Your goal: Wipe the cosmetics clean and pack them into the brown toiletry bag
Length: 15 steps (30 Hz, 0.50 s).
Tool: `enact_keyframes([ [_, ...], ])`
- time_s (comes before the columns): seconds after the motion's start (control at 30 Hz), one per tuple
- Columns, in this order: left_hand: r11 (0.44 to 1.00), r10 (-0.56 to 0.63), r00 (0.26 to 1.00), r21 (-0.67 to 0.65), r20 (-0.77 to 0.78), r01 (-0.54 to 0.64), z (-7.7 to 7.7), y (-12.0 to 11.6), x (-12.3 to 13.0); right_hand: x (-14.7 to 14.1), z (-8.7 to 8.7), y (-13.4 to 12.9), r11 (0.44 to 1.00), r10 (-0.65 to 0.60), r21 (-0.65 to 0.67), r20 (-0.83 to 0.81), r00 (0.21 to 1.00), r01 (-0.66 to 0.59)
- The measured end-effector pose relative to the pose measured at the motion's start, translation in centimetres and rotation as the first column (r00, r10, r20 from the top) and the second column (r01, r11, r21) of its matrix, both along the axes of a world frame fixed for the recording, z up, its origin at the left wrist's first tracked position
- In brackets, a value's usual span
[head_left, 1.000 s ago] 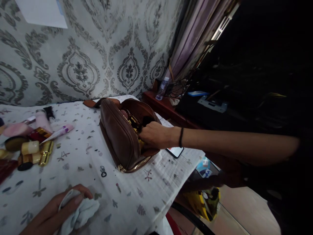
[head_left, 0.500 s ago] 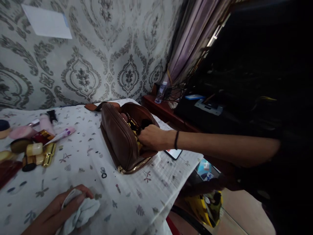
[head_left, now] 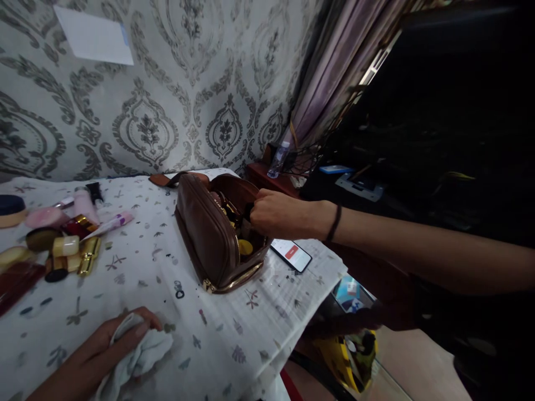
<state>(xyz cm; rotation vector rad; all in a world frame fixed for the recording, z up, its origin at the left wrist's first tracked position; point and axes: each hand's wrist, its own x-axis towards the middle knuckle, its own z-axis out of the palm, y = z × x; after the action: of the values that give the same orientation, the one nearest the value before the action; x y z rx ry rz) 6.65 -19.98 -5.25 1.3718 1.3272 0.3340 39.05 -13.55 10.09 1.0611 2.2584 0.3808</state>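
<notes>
A brown leather bag (head_left: 207,231) lies unzipped on the patterned white cloth (head_left: 167,345), with gold and yellow items inside. At its right rim is my right hand (head_left: 278,214), fingers curled in a closed grip; a dark bit shows at the fingertips, too small to name. My left hand (head_left: 121,345) is closed around a crumpled white cloth (head_left: 148,351) near the table's front left. Beside the bag, partly under my right arm, a phone (head_left: 295,256) with a lit screen lies flat.
Cosmetics lie at the left, among them a pink tube (head_left: 112,223) and a gold tube (head_left: 89,256). Behind the bag stands a plastic bottle (head_left: 278,160). A yellow bag (head_left: 345,359) is on the floor right of the table edge.
My right hand has risen from inside the bag toward its right rim, uncovering a yellow item and more of the phone. The view has shifted slightly; my left hand still grips the cloth.
</notes>
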Motion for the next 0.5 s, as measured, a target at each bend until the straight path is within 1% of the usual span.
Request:
enact_keyframes([
  [0.03, 1.0, 0.011, 1.0, 0.029, 0.006, -0.011, 0.1, 0.0, 0.1, 0.1, -0.3, 0.1, 1.0, -0.005, 0.005, -0.002, 1.0, 0.005],
  [0.1, 0.999, 0.03, 1.0, 0.044, -0.009, -0.029, 0.2, 0.0, 0.0, 0.3, -0.6, 0.1, 1.0, -0.002, 0.014, -0.008, 1.0, 0.002],
  [0.17, 0.999, 0.031, 0.999, 0.015, -0.019, -0.031, 0.1, 0.1, -0.2, 0.2, -0.4, 0.0, 1.0, 0.01, 0.021, -0.018, 1.0, -0.01],
  [0.23, 0.999, 0.025, 1.0, -0.02, 0.01, -0.025, 0.0, 0.3, -0.4, -0.2, 0.0, -0.3, 0.999, 0.017, 0.037, -0.037, 0.999, -0.015],
  [0.3, 0.999, 0.038, 0.997, -0.041, 0.074, -0.035, 0.3, 0.3, -0.5, -0.8, 0.4, -1.0, 0.996, 0.044, 0.083, -0.11, 0.993, -0.035],
  [0.33, 0.997, 0.058, 0.992, -0.052, 0.109, -0.052, 0.6, 0.3, -0.5, -1.2, 0.4, -1.5, 0.99, 0.073, 0.131, -0.175, 0.982, -0.05],
  [0.37, 0.996, 0.074, 0.987, -0.057, 0.143, -0.067, 0.9, 0.2, -0.4, -1.7, 0.2, -2.1, 0.979, 0.12, 0.192, -0.26, 0.958, -0.071],
  [0.4, 0.995, 0.083, 0.982, -0.072, 0.17, -0.071, 1.1, 0.1, -0.3, -2.2, -0.2, -2.8, 0.958, 0.182, 0.273, -0.356, 0.917, -0.084],
  [0.43, 0.993, 0.1, 0.976, -0.075, 0.195, -0.087, 1.3, 0.0, -0.2, -2.7, -0.7, -3.4, 0.929, 0.256, 0.36, -0.444, 0.859, -0.09],
  [0.5, 0.992, 0.124, 0.959, -0.054, 0.253, -0.114, 1.4, 0.1, -0.1, -3.9, -2.2, -4.8, 0.883, 0.411, 0.444, -0.574, 0.708, -0.152],
])
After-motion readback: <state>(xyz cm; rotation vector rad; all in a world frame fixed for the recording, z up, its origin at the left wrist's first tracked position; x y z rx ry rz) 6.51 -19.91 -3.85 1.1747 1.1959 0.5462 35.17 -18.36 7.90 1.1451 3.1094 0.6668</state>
